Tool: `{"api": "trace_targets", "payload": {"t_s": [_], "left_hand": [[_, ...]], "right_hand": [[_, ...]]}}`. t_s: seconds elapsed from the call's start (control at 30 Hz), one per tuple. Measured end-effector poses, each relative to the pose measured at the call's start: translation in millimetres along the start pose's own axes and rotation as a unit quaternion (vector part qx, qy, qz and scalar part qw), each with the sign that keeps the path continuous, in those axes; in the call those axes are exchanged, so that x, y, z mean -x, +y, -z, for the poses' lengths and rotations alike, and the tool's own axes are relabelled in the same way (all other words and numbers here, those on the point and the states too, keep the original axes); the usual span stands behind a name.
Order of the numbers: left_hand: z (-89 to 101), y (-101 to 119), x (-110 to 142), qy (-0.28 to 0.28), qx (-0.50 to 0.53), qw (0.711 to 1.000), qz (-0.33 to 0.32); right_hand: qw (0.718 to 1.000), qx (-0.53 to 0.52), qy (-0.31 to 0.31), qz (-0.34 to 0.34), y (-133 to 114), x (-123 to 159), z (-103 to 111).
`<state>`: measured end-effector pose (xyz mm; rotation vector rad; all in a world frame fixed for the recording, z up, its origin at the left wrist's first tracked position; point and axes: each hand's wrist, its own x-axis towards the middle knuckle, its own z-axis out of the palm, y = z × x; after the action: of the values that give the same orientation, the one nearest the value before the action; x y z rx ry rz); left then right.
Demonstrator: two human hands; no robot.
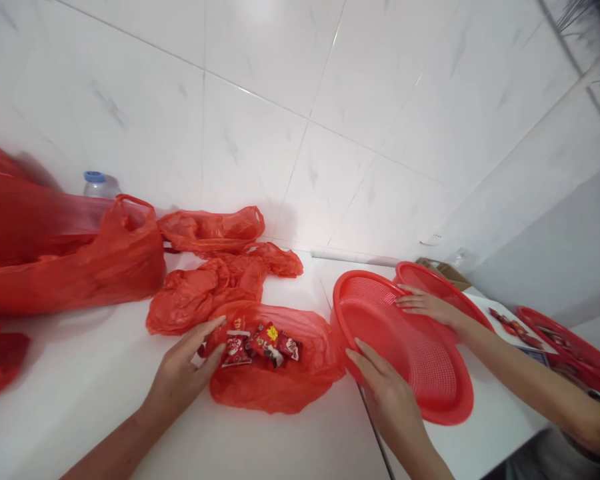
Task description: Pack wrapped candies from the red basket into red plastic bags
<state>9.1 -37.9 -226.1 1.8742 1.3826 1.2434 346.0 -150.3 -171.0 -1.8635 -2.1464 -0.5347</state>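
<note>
A thin red plastic bag [300, 393] lies spread on the white table, with several small red wrapped candies [267, 343] on it. At the bag's left side, my left hand [183, 370] is curled with thumb and fingers around a small dark-red wrapped candy [201, 349], mostly hidden by the hand. To the right, my right hand [387, 397] grips the near left rim of a red perforated plastic basket [400, 340], which is tilted beside the bag. Another person's hand [430, 310] rests on the basket's far right side.
Crumpled red bags [205, 287] lie behind, and a large red bag [70, 267] stands at left before a blue-capped bottle [95, 185]. A second red basket [430, 277] sits behind the first. A filled red tray [570, 340] is far right. A tiled wall [260, 153] bounds the back.
</note>
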Motion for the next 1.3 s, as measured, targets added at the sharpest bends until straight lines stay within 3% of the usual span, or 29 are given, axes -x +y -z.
{"api": "trace_targets", "payload": {"t_s": [0.2,0.4,0.53,0.6,0.7,0.8,0.9,1.1,1.3], "left_hand": [[9.6,22.9,0.1,0.028,0.006,1.000,0.007],[27.1,52.6,-22.8,0.048,0.062,0.996,0.040],[29.5,81.9,-48.5,0.035,0.112,0.993,0.028],[31.7,108.2,-55.4,0.041,0.151,0.988,-0.012],[39.3,153.6,-56.2,0.030,0.205,0.968,-0.141],[48.3,179.1,-55.6,0.019,0.204,0.955,-0.214],[54.9,171.4,-58.5,0.064,0.194,0.963,-0.176],[75.6,133.5,-57.9,0.090,0.168,0.972,-0.136],[104.2,152.0,-59.3,0.182,0.191,0.953,-0.146]], "right_hand": [[0.991,-0.066,0.108,0.037,-28.8,-18.9,1.7],[0.996,-0.051,0.029,0.060,-42.3,0.3,-24.0],[0.997,-0.016,0.041,0.064,-32.2,18.7,-43.2],[0.995,-0.023,0.064,0.075,-29.4,23.5,-44.1],[0.987,-0.068,0.131,0.061,-30.8,24.9,-35.1],[0.977,-0.112,0.175,0.053,-33.8,22.9,-22.7],[0.974,-0.124,0.186,0.048,-33.6,21.9,-15.5],[0.964,-0.160,0.212,0.025,-34.1,13.4,-0.8],[0.933,-0.167,0.314,-0.049,-43.7,-25.5,49.8]]}}
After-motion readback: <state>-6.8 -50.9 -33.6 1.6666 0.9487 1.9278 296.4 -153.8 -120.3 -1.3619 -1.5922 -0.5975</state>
